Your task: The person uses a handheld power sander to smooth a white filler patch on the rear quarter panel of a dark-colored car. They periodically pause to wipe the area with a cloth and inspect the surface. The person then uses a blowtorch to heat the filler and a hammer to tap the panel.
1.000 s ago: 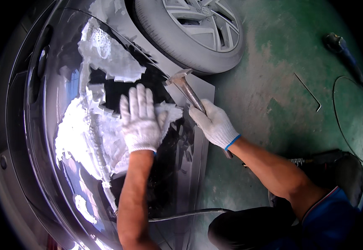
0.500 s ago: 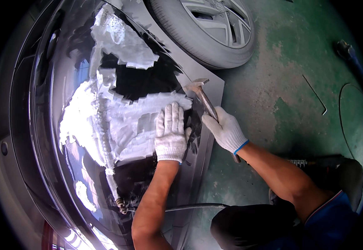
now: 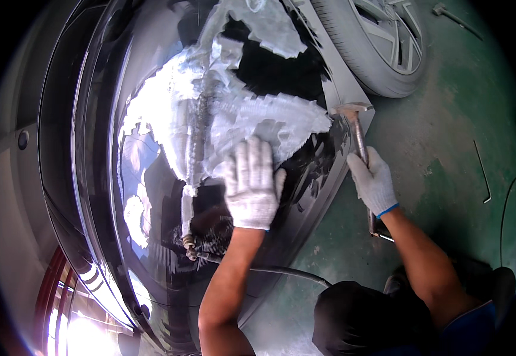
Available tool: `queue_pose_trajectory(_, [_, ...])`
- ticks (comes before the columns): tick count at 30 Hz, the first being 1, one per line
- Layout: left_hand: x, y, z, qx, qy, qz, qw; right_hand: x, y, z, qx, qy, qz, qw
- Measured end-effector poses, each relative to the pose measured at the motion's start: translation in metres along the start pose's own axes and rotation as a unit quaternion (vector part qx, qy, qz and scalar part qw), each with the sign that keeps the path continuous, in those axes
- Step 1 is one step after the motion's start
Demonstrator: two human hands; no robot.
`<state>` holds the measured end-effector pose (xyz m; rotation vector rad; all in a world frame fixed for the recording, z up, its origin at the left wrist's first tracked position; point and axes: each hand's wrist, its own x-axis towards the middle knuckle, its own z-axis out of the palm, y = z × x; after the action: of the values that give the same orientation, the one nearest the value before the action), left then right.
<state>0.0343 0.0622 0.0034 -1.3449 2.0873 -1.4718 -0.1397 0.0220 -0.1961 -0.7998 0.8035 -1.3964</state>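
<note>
My left hand [image 3: 252, 185], in a white knit glove, lies palm down with its fingers stretched out on a dark car body panel [image 3: 299, 184]. Its fingertips reach the lower part of a sanded bare-metal patch [image 3: 296, 117]. In my right hand [image 3: 376, 183], also gloved, is a hammer [image 3: 359, 142], gripped around the handle. The hammer head is by the panel's right edge, just beyond the patch's tip; whether it touches cannot be told. A brass-coloured clamp fitting [image 3: 188, 243] sits on the panel below the patch, left of my left hand.
A dark cable [image 3: 290, 272] runs from the fitting past my left forearm. Above right is a grey wheel [image 3: 353, 56]. On the green floor [image 3: 442, 178] lie an L-shaped rod [image 3: 481, 171] and a hammer-like tool [image 3: 458, 21]. My dark-clad knee [image 3: 365, 320] is at the bottom.
The view has shifted, so the car appears further right and higher. My left hand has slid over the panel toward the patch's lower edge. The hammer stays in my right hand near the panel edge.
</note>
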Motion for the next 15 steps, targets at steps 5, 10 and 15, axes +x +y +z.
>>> queue_pose_trajectory(5, [0.046, -0.048, -0.032, 0.119, 0.114, -0.215, 0.962, 0.009, -0.017, -0.017, 0.093, 0.028, 0.076, 0.992])
queue_pose_trajectory(10, [-0.017, -0.014, -0.019, 0.124, 0.061, -0.198, 0.97, 0.012, -0.027, -0.026, 0.118, 0.054, 0.09, 0.987])
queue_pose_trajectory(15, [-0.088, 0.042, 0.011, 0.085, -0.002, -0.194, 0.977, 0.018, -0.038, -0.053, 0.104, 0.089, 0.079, 0.987])
